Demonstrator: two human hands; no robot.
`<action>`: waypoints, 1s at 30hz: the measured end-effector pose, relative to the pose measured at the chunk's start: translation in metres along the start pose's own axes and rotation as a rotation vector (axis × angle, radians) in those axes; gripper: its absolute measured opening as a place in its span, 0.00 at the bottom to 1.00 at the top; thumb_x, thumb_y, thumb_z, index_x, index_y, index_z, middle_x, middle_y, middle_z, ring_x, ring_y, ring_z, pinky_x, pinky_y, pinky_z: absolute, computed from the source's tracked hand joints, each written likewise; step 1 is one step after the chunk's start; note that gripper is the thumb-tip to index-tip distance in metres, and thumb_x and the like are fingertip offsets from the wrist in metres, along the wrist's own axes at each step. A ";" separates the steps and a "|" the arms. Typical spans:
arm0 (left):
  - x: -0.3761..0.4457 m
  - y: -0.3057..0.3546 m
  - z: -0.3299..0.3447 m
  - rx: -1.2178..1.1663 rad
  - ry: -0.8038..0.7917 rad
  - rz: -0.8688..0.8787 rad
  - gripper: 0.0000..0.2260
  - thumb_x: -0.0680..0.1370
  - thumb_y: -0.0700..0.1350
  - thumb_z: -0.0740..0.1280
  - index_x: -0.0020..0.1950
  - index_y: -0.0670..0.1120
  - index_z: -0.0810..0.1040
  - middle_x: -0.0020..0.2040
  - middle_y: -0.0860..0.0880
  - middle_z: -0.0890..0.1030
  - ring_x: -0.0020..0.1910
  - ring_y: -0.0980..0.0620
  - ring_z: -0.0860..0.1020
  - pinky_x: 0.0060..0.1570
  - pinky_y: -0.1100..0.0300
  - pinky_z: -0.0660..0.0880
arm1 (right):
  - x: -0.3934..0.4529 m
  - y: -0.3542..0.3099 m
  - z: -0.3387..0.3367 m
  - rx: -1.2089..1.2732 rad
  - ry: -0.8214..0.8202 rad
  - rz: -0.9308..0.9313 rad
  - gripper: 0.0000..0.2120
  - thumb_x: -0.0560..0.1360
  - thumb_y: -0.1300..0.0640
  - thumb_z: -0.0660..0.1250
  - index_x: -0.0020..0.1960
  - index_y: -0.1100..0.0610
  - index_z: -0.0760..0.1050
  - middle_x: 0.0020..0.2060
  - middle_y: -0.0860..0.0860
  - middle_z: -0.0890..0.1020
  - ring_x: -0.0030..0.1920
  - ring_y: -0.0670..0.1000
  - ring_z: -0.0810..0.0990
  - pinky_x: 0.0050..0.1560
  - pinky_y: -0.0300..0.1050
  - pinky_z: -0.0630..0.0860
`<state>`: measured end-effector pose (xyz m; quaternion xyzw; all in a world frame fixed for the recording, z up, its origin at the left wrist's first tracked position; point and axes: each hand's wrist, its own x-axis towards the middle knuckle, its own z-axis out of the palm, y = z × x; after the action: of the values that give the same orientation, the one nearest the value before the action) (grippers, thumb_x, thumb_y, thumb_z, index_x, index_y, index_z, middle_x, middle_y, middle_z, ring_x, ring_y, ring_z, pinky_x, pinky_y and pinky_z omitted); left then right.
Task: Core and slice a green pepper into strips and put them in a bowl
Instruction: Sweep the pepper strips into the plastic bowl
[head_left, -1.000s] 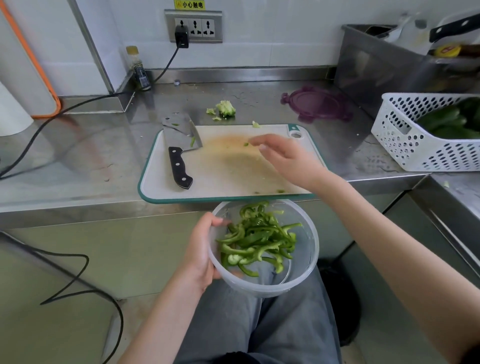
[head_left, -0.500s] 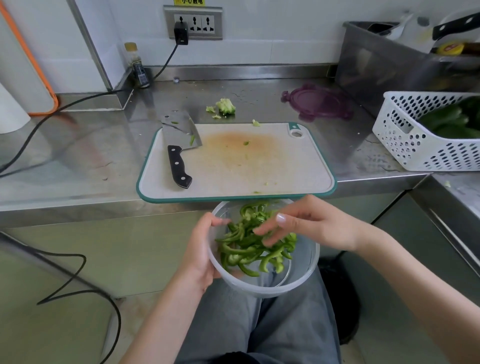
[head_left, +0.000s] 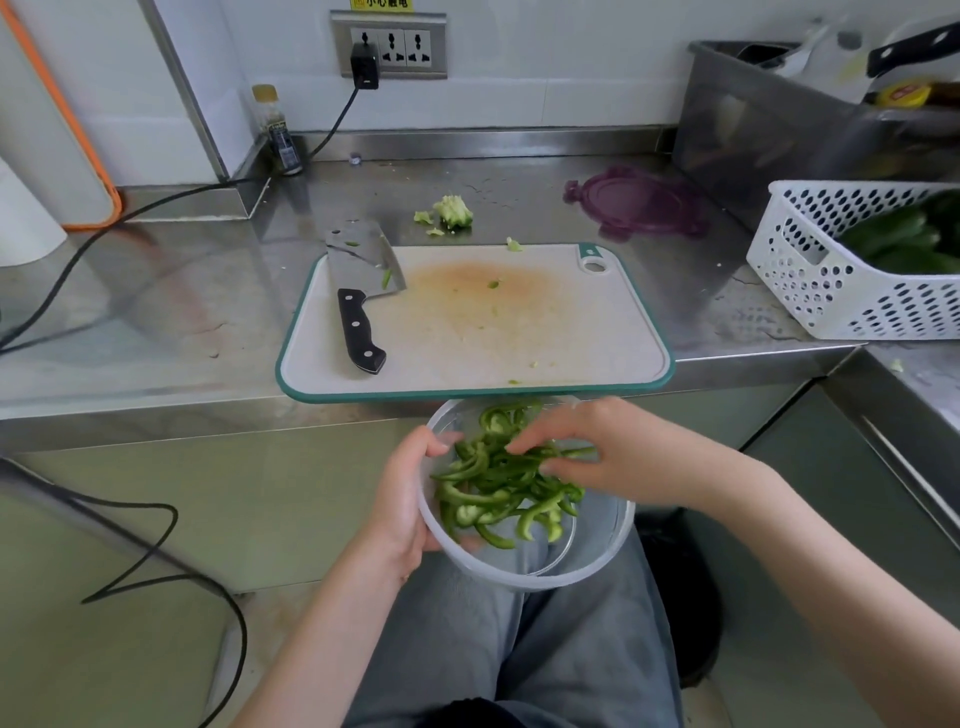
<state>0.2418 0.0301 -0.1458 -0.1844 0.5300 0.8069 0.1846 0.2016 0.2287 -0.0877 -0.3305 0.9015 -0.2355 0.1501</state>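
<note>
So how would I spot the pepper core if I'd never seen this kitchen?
Find the cutting board on the steel counter. Just beyond its far edge lies the pepper core, a pale, lumpy green stub. Unlike the tiny scraps beside it, it is the biggest piece there.

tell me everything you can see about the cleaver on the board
The cleaver lies flat on the left side of the cutting board, untouched by either hand. Its broad, shiny steel blade points away from the person and overhangs the board's far edge; small green bits cling to it. The black handle, with three pale rivets, points toward the person.
</note>
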 end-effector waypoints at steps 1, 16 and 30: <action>0.000 0.000 0.000 0.006 0.012 0.004 0.22 0.61 0.52 0.62 0.52 0.48 0.77 0.44 0.42 0.82 0.40 0.41 0.80 0.37 0.49 0.76 | -0.001 -0.001 0.003 -0.071 -0.080 0.008 0.18 0.78 0.59 0.63 0.64 0.43 0.74 0.62 0.38 0.76 0.61 0.38 0.73 0.63 0.34 0.68; -0.007 -0.012 0.007 0.000 0.075 0.122 0.18 0.62 0.50 0.59 0.48 0.47 0.78 0.42 0.44 0.82 0.34 0.48 0.81 0.39 0.53 0.76 | -0.011 -0.004 0.007 0.034 0.051 -0.014 0.21 0.74 0.68 0.56 0.55 0.50 0.81 0.55 0.43 0.81 0.56 0.44 0.78 0.60 0.43 0.73; -0.015 -0.012 0.005 0.141 0.081 0.115 0.13 0.78 0.43 0.52 0.51 0.46 0.77 0.40 0.45 0.83 0.32 0.51 0.82 0.29 0.59 0.76 | -0.013 0.015 0.009 0.165 0.402 -0.057 0.17 0.74 0.70 0.61 0.50 0.52 0.81 0.51 0.42 0.81 0.54 0.39 0.77 0.57 0.35 0.72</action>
<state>0.2601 0.0374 -0.1457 -0.1729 0.6023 0.7686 0.1288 0.2075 0.2444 -0.1012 -0.2888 0.8814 -0.3736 -0.0127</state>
